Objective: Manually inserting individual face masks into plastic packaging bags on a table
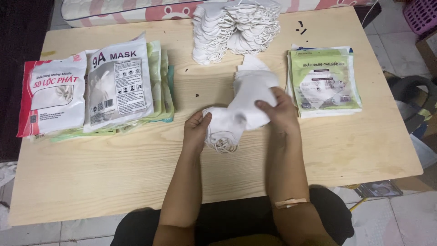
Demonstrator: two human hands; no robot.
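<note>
A light wooden table (114,173) carries everything. Beyond both hands sits a heap of white face masks (234,27). Left of the left hand (196,130) lie filled mask packets (120,86); right of the right hand (278,111), green-labelled pouches (325,82). Both hands grip a white mask stack (243,102) between them.

Two hands are seen. Two heaps of loose white face masks (234,27) are counted, two stacks of mask packets (98,89) on the left, one stack of green-printed packets (325,82).
</note>
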